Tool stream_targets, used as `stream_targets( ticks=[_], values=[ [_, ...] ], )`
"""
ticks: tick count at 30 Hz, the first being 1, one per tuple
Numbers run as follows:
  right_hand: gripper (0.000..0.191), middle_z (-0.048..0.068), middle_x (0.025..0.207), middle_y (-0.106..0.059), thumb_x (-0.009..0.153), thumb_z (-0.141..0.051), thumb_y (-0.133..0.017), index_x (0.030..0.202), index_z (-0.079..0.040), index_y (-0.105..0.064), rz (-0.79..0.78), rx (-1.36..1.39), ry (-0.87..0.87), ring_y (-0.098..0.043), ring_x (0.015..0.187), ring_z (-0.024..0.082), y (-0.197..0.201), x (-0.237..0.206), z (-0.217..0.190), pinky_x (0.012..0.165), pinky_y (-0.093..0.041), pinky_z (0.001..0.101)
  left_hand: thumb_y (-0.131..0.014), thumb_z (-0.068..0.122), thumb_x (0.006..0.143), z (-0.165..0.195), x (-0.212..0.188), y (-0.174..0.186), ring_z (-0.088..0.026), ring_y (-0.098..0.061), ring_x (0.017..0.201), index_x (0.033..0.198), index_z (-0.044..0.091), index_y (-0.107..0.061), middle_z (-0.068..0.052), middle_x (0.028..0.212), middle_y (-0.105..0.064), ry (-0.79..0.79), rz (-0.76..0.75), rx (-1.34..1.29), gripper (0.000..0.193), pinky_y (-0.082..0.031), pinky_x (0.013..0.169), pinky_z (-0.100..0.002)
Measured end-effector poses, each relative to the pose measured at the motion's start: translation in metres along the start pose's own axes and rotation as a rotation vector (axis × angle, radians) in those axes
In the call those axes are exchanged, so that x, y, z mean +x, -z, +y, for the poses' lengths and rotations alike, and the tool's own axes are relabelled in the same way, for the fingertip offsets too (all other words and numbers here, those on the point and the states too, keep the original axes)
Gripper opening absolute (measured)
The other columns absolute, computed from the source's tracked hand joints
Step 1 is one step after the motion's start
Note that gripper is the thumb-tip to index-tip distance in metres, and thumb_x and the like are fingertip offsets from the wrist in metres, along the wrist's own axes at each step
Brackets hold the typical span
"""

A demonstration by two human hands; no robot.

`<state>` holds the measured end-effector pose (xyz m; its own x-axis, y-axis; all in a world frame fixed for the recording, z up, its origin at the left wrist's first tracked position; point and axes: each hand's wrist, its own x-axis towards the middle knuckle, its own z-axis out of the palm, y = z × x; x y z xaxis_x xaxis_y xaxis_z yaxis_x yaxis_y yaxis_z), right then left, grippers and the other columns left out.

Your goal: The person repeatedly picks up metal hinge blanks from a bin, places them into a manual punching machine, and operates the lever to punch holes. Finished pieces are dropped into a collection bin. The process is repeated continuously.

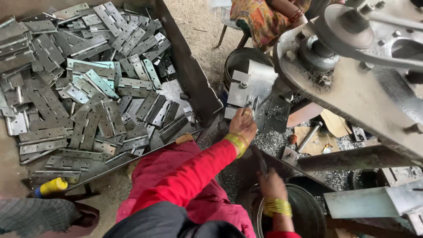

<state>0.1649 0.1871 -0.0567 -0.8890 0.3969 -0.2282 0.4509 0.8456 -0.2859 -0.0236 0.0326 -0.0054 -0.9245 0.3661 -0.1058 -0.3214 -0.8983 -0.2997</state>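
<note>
Your left hand (pixel 243 124) is up at the machine's metal fixture (pixel 249 88), fingers curled together around a small metal piece (pixel 248 112) at the fingertips, pressed against the fixture's lower edge. Your right hand (pixel 271 184) sits low over the rim of the dark metal bucket (pixel 308 211), fingers closed on a thin dark bar (pixel 261 161) that angles up and left from your knuckles. Gold bangles ring both wrists. Left of you, the tray (pixel 194 79) is heaped with flat grey hinges (pixel 88 88). Metal shavings (pixel 273 142) litter the bed just beside your left hand.
</note>
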Motion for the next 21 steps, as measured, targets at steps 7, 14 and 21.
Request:
stream_targets(
  ticks=[7, 14, 21],
  values=[
    [0.054, 0.03, 0.105, -0.071, 0.093, -0.052, -0.061, 0.12, -0.006, -0.063, 0.037, 0.18, -0.128, -0.066, 0.103, 0.05, -0.03, -0.036, -0.012, 0.084, -0.055, 0.0574, -0.062, 0.036, 0.107, -0.001, 0.041, 0.014, -0.009, -0.047, 0.056, 0.106, 0.012, -0.065, 0.006, 0.08, -0.052, -0.037, 0.114, 0.118, 0.025, -0.039, 0.048, -0.027],
    [0.052, 0.029, 0.106, -0.072, 0.093, -0.053, -0.062, 0.116, -0.006, -0.067, -0.011, 0.019, 0.032, -0.067, 0.106, 0.049, 0.003, 0.001, -0.006, 0.089, -0.054, 0.0558, -0.058, 0.04, 0.099, -0.001, 0.048, -0.004, -0.01, -0.039, 0.048, 0.101, 0.019, -0.064, 0.008, 0.082, -0.067, -0.028, 0.126, 0.219, 0.022, -0.036, 0.046, -0.025],
    [0.055, 0.031, 0.108, -0.069, 0.091, -0.053, -0.061, 0.119, -0.006, -0.062, 0.018, 0.064, -0.095, -0.064, 0.105, 0.05, -0.018, -0.03, -0.012, 0.088, -0.052, 0.0573, -0.062, 0.041, 0.103, -0.003, 0.068, -0.01, -0.011, -0.045, 0.056, 0.101, 0.019, -0.067, 0.003, 0.072, -0.046, -0.017, 0.074, 0.161, 0.022, -0.039, 0.054, -0.027]
  ],
)
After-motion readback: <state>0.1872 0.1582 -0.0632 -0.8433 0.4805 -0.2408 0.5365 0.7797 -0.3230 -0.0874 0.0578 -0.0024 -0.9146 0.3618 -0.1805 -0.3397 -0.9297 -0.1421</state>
